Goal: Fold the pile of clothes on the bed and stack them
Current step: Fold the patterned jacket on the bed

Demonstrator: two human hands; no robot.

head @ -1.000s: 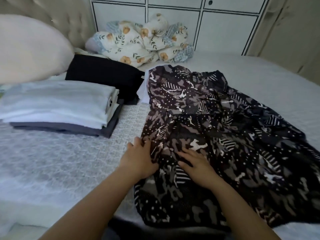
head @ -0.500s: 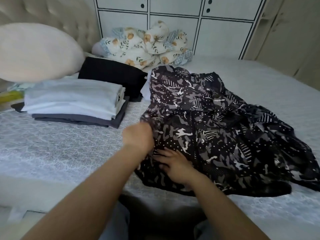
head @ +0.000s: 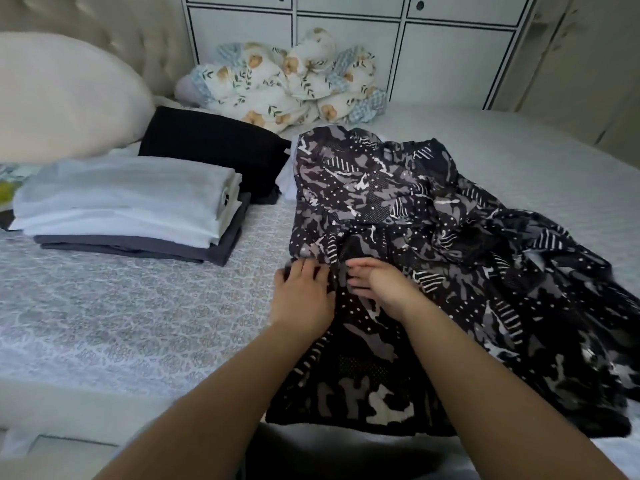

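- Black-and-grey camouflage cloth lies under both hands: the left hand [head: 302,295] rests on the near left edge of the patterned garment [head: 433,271], fingers spread and bent at the tips into the fabric; whether it pinches a fold there I cannot tell.
- Just beside it, the right hand [head: 382,289] lies on the same cloth with fingers loosely curled toward the left hand; it seems to gather a pleat, but an actual grip is not plain to see.
- Beyond and to the right of the hands, the garment spreads wide and rumpled across the bed [head: 138,323], not yet squared up.
- Judged from this, the step in hand is smoothing and aligning the left edge before the first fold.
- The next move probably calls for a firm hold on that edge with both hands and a sweep rightward to flatten the wrinkles; the thin cloth may bunch if dragged from one spot.
- To the left of the hands, well apart, sits a folded stack [head: 131,206]: pale pieces on a dark grey one.
- Behind that stack lies a folded black garment [head: 214,147].
- Farther off, a floral bundle [head: 287,77] rests by the white cabinet [head: 346,36], and a cream pillow [head: 62,98] sits far left.
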